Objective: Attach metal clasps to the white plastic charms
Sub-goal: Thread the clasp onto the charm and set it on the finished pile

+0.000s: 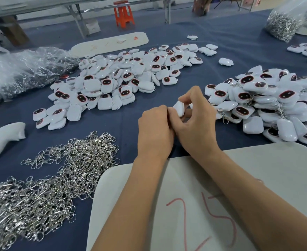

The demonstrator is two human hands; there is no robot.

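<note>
Well under way, judging by the piles. To the right, a heap of finished charms [268,104] with silver clasps dangling from several. Ahead, beyond the hands, a larger heap of bare charms [120,82] waiting, plus a few strays further back; much left to do. Near left on the table [230,46], a big tangle of loose metal clasps [40,187], so no shortage of parts. More clasps bagged in clear plastic [281,24] at far right, and a second crumpled bag [27,69] at far left.

One charm [179,109] in work now, held up above the table between both hands, in front of the two heaps. Right hand [194,120] curled around it, thumb and fingers pinching its edges. Left hand [156,127] closed tight against the charm's near side, fingertips bunched as if working a clasp onto the loop; the clasp itself hidden behind the fingers, so cannot tell whether joined yet.

The held charm: small, white, glossy, a rounded square like a pebble, turned edge-on with a seam along its rim. Others in the heaps show a dark oval face panel edged in red. Forearms resting over a pale board [257,169] marked in red.
</note>
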